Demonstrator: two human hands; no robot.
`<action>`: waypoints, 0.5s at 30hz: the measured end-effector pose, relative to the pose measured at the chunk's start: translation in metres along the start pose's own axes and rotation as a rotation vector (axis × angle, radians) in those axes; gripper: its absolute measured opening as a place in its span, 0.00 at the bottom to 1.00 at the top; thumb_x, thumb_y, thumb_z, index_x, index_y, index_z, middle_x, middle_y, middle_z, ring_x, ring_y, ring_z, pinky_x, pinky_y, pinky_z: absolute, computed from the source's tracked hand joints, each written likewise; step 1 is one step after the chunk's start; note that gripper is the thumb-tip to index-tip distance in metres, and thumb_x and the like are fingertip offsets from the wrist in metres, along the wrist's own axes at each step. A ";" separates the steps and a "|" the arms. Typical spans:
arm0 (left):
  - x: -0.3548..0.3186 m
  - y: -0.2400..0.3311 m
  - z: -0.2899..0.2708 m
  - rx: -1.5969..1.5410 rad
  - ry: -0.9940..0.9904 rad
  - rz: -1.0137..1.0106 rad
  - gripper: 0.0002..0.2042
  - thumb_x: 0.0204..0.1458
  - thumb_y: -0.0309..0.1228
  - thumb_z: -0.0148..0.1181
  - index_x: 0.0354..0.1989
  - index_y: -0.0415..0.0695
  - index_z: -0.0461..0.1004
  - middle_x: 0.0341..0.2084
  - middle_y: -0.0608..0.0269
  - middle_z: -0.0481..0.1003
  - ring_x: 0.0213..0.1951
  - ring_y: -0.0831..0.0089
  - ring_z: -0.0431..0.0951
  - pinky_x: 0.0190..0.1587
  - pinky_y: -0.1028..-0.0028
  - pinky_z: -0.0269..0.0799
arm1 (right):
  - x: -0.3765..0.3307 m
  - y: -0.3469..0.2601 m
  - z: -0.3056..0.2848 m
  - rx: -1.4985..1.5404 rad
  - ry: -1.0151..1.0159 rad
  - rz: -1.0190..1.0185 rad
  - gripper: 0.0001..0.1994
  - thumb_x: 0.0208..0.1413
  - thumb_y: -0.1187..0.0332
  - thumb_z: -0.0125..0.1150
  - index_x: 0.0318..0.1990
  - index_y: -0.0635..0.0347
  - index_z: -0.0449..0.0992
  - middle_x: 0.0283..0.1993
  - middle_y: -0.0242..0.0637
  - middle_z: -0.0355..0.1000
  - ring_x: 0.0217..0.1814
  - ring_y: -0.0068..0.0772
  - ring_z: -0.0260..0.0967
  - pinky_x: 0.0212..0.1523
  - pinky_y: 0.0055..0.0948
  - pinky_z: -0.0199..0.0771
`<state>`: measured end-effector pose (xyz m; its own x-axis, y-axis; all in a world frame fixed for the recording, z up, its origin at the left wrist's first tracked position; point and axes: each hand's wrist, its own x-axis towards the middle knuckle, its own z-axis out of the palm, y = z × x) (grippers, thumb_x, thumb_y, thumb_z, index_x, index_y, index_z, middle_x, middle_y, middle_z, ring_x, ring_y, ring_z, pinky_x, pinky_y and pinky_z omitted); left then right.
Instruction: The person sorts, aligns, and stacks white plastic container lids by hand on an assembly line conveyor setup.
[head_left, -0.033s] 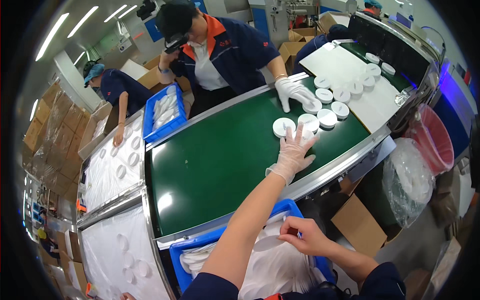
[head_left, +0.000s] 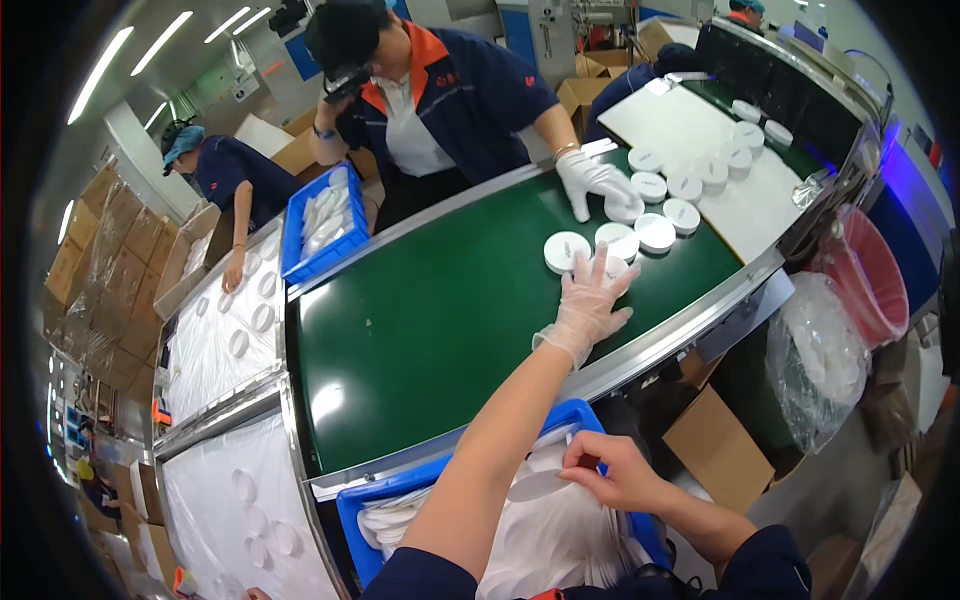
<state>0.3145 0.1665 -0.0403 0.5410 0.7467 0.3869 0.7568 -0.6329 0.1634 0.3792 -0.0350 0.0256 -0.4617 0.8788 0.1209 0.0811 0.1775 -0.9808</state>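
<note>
My left hand (head_left: 588,305), in a thin clear glove, reaches over the green conveyor belt (head_left: 420,320). Its fingers are spread over a white round container (head_left: 610,270) and partly hide it. Close by lie more white round containers, one (head_left: 567,252) left of my fingertips and one (head_left: 617,241) just beyond them. Bare and nearer to me, my right hand (head_left: 612,474) pinches a thin white disc (head_left: 537,486) between thumb and fingers. That disc is above a blue crate (head_left: 352,520) filled with stacked thin white pieces.
Across the belt, a co-worker's white-gloved hand (head_left: 597,185) is at another container. Several containers stand on a white board (head_left: 660,125) at the right. A second blue crate (head_left: 332,262) and plastic-covered tables (head_left: 235,480) are on the left; a pink bin (head_left: 868,265) stands right.
The co-worker's gloved fingers have curled in over a container that showed beneath them before. My two hands stay almost where they were.
</note>
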 end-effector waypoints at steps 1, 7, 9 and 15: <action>0.010 0.000 0.004 -0.058 0.004 0.022 0.27 0.40 0.42 0.59 0.53 0.64 0.61 0.59 0.47 0.48 0.58 0.39 0.48 0.51 0.49 0.58 | 0.004 0.001 -0.007 0.004 0.006 0.017 0.05 0.48 0.75 0.58 0.27 0.63 0.67 0.22 0.31 0.64 0.21 0.18 0.61 0.23 0.19 0.61; 0.027 0.009 0.005 0.134 -0.072 -0.012 0.20 0.41 0.37 0.57 0.47 0.61 0.65 0.60 0.48 0.48 0.58 0.41 0.51 0.50 0.50 0.57 | 0.006 0.008 -0.033 0.271 0.131 0.111 0.03 0.48 0.77 0.56 0.28 0.63 0.68 0.25 0.28 0.65 0.25 0.14 0.61 0.27 0.15 0.62; 0.011 0.007 -0.010 0.119 -0.008 -0.006 0.20 0.41 0.34 0.57 0.46 0.58 0.66 0.60 0.47 0.48 0.58 0.42 0.51 0.52 0.56 0.58 | 0.003 0.007 -0.047 0.316 0.279 0.122 0.02 0.49 0.78 0.54 0.29 0.62 0.68 0.25 0.27 0.65 0.24 0.12 0.60 0.24 0.13 0.61; -0.109 0.023 -0.133 -1.872 0.232 -0.681 0.20 0.58 0.39 0.37 0.57 0.47 0.53 0.50 0.60 0.61 0.53 0.70 0.63 0.53 0.67 0.61 | 0.037 -0.014 -0.029 0.277 0.577 0.008 0.04 0.51 0.78 0.52 0.27 0.62 0.65 0.20 0.27 0.63 0.19 0.13 0.60 0.20 0.13 0.59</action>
<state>0.2240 0.0433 0.0420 0.2193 0.9729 -0.0729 -0.5515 0.1853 0.8133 0.3861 0.0079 0.0486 0.0941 0.9905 0.1003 -0.1841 0.1163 -0.9760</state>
